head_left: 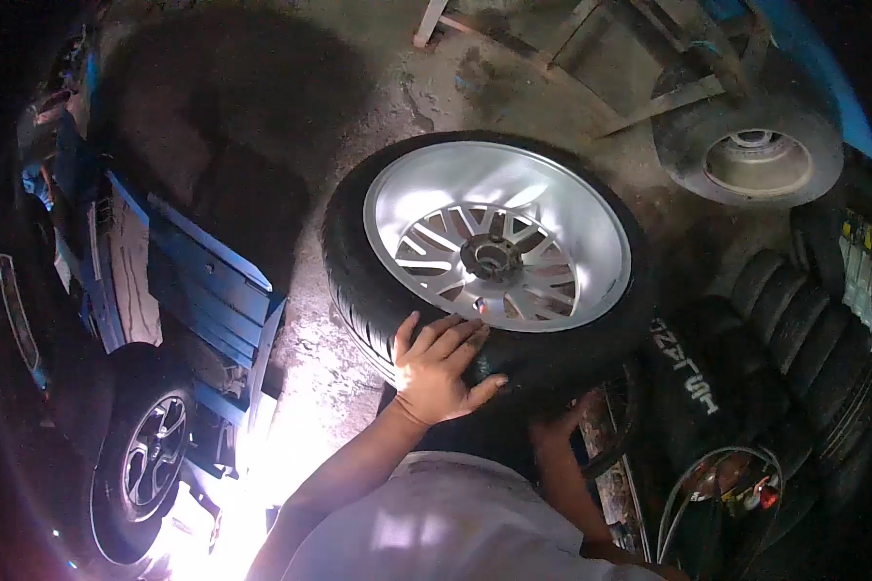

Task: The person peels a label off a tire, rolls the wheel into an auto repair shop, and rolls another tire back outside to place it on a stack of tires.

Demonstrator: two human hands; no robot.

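Observation:
A large black tyre (358, 300) on a silver spoked rim (591, 232) fills the middle of the head view, the rim's inner side facing up. My left hand (441, 368) lies on the near sidewall with its fingers spread, the fingertips close to the rim's edge. Under the tyre's near right side, my right hand (564, 416) is in shadow. Its fingers are hidden by the tyre and the dark, so its grip does not show.
Blue metal panels (203, 281) and a wheel with a spoked rim (155, 450) stand on the left. A tyre on a metal frame (673, 102) is at the upper right. More tyres (794, 329) and a dark drum-like object with white lettering (688, 368) are at the right.

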